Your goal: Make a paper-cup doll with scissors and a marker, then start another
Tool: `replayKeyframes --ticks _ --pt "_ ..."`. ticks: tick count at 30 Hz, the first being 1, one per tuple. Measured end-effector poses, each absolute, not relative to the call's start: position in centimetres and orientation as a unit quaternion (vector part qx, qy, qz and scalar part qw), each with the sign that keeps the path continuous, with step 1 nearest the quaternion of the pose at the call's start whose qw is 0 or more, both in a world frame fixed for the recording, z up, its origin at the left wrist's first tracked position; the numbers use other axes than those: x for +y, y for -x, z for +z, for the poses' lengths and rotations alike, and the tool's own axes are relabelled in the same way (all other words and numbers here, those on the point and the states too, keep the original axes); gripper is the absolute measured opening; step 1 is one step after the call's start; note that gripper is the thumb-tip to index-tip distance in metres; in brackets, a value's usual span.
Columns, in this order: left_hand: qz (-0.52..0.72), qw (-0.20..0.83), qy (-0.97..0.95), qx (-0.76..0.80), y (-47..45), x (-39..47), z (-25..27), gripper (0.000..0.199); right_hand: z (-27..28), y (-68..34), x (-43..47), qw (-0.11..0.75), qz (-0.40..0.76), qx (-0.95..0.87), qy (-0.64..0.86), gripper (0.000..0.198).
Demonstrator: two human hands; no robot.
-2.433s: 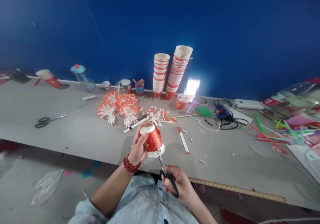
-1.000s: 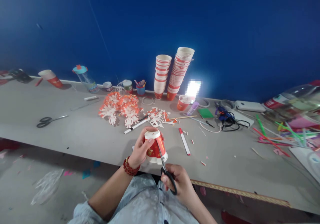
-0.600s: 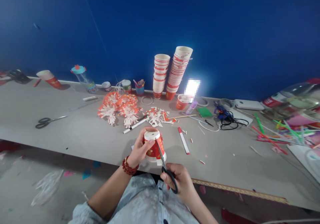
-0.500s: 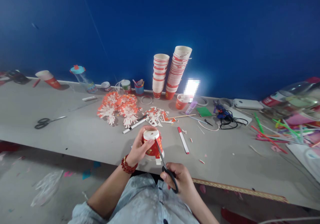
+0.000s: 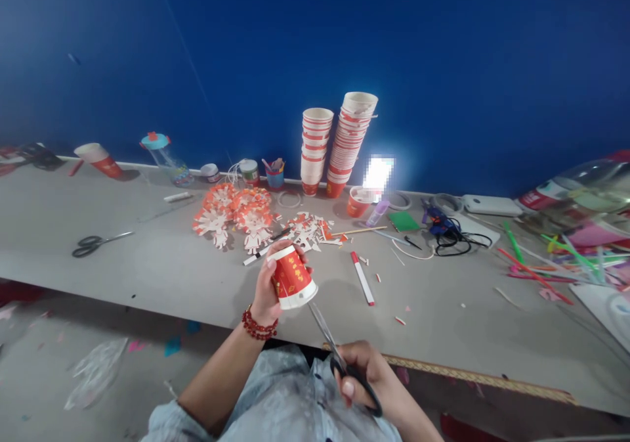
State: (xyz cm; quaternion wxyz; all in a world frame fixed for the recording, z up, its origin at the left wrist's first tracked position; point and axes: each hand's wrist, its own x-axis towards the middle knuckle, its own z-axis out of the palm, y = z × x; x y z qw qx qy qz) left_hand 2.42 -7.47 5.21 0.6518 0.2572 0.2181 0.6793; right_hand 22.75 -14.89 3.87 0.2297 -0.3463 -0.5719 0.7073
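Note:
My left hand (image 5: 268,291) is closed round a red paper cup (image 5: 293,276) with yellow print. The cup is tilted, its white rim turned down toward the lower right. My right hand (image 5: 361,370) grips black-handled scissors (image 5: 327,331) by the finger loops. The scissor tips lie just below the cup's rim, apart from it, with the blades nearly together. Behind the cup are paper scraps (image 5: 308,228) and orange and white paper cutouts (image 5: 233,209). A red-capped white marker (image 5: 363,279) lies to the right.
Two tall stacks of paper cups, the left stack (image 5: 315,153) and the right stack (image 5: 350,143), stand by the blue wall. A second pair of scissors (image 5: 101,242) lies at left. A glue gun (image 5: 436,222) with a black cord and coloured straws (image 5: 536,268) lie at right.
My left hand has turned and tilted the cup, so its printed side now shows. The scissors have moved off the cup, down and to the right, with my right hand.

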Motion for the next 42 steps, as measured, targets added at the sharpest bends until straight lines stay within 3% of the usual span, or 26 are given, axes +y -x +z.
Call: replayKeyframes --ticks 28,42 --pt "0.670 0.655 -0.294 0.187 -3.3 -8.5 4.9 0.037 5.2 -20.9 -14.2 0.263 0.725 -0.557 0.307 0.060" --pt "0.675 0.664 -0.285 0.151 -3.3 -8.4 4.8 0.035 3.7 -20.6 -15.1 0.274 0.671 -0.577 0.375 0.065"
